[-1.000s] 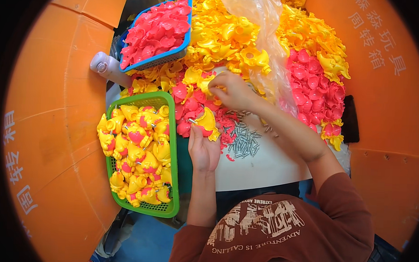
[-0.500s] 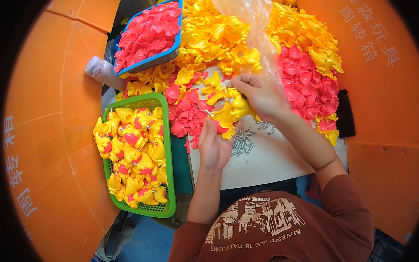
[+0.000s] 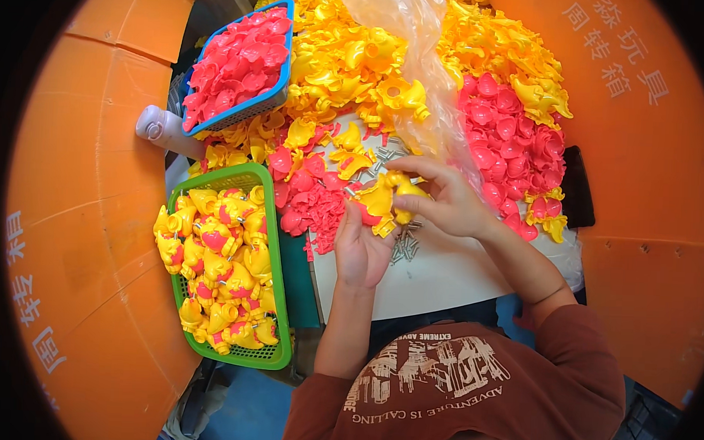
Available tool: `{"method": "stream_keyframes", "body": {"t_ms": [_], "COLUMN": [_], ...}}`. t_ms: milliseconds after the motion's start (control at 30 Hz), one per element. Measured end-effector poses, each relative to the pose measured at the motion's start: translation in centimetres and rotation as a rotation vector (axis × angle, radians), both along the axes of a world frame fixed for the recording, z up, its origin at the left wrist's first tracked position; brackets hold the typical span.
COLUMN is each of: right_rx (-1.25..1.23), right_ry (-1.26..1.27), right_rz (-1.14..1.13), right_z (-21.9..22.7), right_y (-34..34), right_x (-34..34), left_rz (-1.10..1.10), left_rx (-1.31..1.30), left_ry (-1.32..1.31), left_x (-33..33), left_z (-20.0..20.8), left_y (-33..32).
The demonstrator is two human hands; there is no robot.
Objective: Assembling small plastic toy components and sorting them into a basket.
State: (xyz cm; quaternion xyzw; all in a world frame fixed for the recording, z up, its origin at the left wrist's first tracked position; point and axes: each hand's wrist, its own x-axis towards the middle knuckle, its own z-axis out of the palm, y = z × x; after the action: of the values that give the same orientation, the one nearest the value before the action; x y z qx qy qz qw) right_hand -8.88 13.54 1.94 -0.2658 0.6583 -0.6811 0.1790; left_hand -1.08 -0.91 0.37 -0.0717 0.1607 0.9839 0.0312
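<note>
Over the white work surface (image 3: 435,279), my left hand (image 3: 359,250) holds a yellow plastic shell half (image 3: 377,197) with a pink piece (image 3: 370,216) at its lower edge. A short metal pin stands out at the shell's left side. My right hand (image 3: 449,202) comes from the right and has its fingers and thumb around a second yellow plastic part (image 3: 409,197). This part lies right against the shell half; whether the two are joined I cannot tell. Small metal pins (image 3: 403,247) lie loose below the hands, and more lie above them.
To the left, a green basket (image 3: 281,295) holds yellow-and-pink assembled pieces. Behind it stand a pale bottle (image 3: 166,130) and a blue basket (image 3: 243,110) of pink parts. Yellow shells (image 3: 350,53) are heaped at the back, pink cups (image 3: 513,152) at right, beside clear plastic film (image 3: 427,75).
My right hand has come down from above the shell and now wraps the yellow part from the right. The left hand stays nearly in place. The whole view has shifted slightly.
</note>
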Motion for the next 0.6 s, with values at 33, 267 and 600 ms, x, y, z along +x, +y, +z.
{"method": "stream_keyframes", "body": {"t_ms": [33, 267, 600], "right_rx": [-0.001, 0.45, 0.903], "right_ry": [0.0, 0.647, 1.213], "right_rz": [-0.001, -0.41, -0.808], "right_z": [-0.7, 0.2, 0.1], "right_y": [-0.1, -0.7, -1.8], "right_x": [-0.5, -3.8, -4.5], "left_rz": [0.076, 0.327, 0.373], "left_rx": [-0.143, -0.263, -0.277], "left_ry": [-0.047, -0.16, -0.173], "left_x": [0.1, 1.5, 1.4], "left_z": [-0.6, -2.1, -2.3], "left_y": [-0.2, -3.2, -3.8]}}
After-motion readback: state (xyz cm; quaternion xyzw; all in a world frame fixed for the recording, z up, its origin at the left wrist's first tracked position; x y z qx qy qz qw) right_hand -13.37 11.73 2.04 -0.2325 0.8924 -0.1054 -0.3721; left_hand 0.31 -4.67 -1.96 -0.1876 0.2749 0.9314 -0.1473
